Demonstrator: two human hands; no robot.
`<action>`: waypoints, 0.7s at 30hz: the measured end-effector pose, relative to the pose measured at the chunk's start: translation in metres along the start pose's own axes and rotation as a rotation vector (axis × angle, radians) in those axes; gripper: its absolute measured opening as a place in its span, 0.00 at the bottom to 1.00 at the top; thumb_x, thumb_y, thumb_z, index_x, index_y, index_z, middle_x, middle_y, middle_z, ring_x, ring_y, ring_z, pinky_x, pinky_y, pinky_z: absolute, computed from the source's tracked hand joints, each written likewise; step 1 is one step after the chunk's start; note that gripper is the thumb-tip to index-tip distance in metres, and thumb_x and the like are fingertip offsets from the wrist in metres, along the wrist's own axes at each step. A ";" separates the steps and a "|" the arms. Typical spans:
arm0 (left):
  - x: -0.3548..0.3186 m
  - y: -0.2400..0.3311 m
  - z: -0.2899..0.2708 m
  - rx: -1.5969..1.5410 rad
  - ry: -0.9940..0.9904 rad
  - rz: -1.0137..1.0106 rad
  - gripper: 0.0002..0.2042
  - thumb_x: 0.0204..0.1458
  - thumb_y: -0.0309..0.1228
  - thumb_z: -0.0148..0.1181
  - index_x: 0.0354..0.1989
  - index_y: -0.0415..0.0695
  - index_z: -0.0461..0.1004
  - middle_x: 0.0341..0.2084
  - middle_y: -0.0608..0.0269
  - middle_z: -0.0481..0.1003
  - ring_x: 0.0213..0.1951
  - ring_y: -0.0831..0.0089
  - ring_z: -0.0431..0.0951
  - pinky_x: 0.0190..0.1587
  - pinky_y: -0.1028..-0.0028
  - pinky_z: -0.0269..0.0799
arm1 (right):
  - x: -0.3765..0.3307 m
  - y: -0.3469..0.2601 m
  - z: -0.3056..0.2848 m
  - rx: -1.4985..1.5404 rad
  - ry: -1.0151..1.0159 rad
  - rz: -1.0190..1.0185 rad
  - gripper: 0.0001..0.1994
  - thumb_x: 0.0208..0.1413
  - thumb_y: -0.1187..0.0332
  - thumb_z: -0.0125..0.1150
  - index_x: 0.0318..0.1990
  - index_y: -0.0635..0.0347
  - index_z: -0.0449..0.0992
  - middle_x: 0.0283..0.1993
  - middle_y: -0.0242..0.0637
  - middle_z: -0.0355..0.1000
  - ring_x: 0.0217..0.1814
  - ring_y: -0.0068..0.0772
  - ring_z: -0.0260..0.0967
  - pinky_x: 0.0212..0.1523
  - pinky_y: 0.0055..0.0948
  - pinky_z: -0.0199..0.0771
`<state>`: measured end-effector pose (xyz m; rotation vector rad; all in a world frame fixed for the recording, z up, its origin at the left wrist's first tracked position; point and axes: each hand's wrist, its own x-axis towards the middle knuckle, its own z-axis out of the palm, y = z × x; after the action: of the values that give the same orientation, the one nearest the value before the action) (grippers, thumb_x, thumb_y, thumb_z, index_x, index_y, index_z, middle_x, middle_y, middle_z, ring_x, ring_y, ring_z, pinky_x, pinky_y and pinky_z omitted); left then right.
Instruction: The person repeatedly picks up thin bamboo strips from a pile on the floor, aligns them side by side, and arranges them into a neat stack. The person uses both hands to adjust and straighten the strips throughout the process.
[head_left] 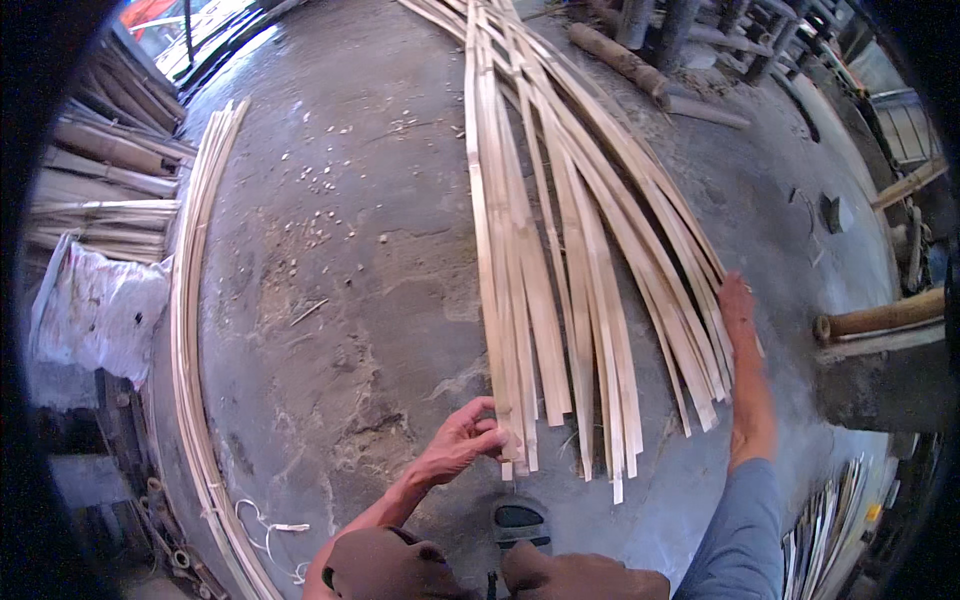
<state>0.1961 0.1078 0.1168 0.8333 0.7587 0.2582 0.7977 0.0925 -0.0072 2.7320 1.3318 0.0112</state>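
Observation:
A fan of long, pale bamboo strips (545, 250) lies on the floor in front of me, bunched and crossing at the far end and spread toward me. My left hand (467, 440) is at the near end of the leftmost strips, thumb and fingers closed round their edge. Against the outer edge of the rightmost strips rests my right hand (737, 305), farther from me than the left. Its back faces up and its fingers are mostly hidden, so its grip does not show.
A long bundle of strips (190, 290) lies along the left side, near a white sack (100, 305) and stacked bamboo pieces (110, 150). A loose white cord (265, 530) lies at lower left. Bamboo poles (640, 70) lie at the far right, more strips (825, 530) at lower right.

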 end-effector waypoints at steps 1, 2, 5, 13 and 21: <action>-0.005 0.001 0.002 -0.023 0.027 -0.011 0.16 0.62 0.27 0.56 0.57 0.42 0.64 0.36 0.61 0.78 0.38 0.76 0.78 0.42 0.72 0.77 | -0.003 -0.010 -0.017 0.036 -0.051 0.026 0.15 0.63 0.65 0.48 0.54 0.60 0.70 0.54 0.54 0.72 0.52 0.61 0.72 0.50 0.53 0.73; -0.010 0.000 0.002 -0.028 0.051 0.004 0.16 0.62 0.27 0.56 0.57 0.42 0.64 0.36 0.61 0.78 0.38 0.76 0.78 0.42 0.72 0.77 | -0.008 -0.026 -0.030 0.071 -0.106 0.052 0.17 0.64 0.64 0.48 0.57 0.60 0.69 0.56 0.54 0.71 0.54 0.61 0.71 0.51 0.53 0.73; 0.008 0.005 0.006 -0.027 -0.050 0.030 0.17 0.62 0.28 0.56 0.58 0.42 0.63 0.36 0.61 0.78 0.39 0.76 0.78 0.42 0.72 0.77 | -0.006 0.074 -0.004 0.086 0.335 -0.240 0.20 0.63 0.65 0.51 0.61 0.59 0.67 0.56 0.53 0.71 0.56 0.58 0.69 0.51 0.52 0.72; 0.029 -0.011 0.008 0.006 -0.017 0.032 0.19 0.62 0.29 0.57 0.58 0.40 0.62 0.35 0.61 0.78 0.38 0.76 0.77 0.43 0.71 0.77 | -0.015 0.049 -0.023 0.078 0.445 -0.346 0.21 0.63 0.72 0.51 0.64 0.53 0.68 0.51 0.46 0.72 0.52 0.52 0.68 0.52 0.47 0.69; 0.043 -0.056 -0.004 0.310 0.122 -0.021 0.14 0.61 0.34 0.55 0.51 0.39 0.69 0.28 0.62 0.76 0.30 0.77 0.78 0.33 0.74 0.78 | -0.019 -0.005 -0.002 -0.047 0.029 -0.265 0.23 0.62 0.71 0.46 0.65 0.49 0.68 0.66 0.45 0.64 0.65 0.53 0.62 0.61 0.46 0.65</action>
<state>0.2196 0.0943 0.0510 1.1086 0.9358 0.1752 0.7824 0.0810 -0.0053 2.5056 1.6676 0.0611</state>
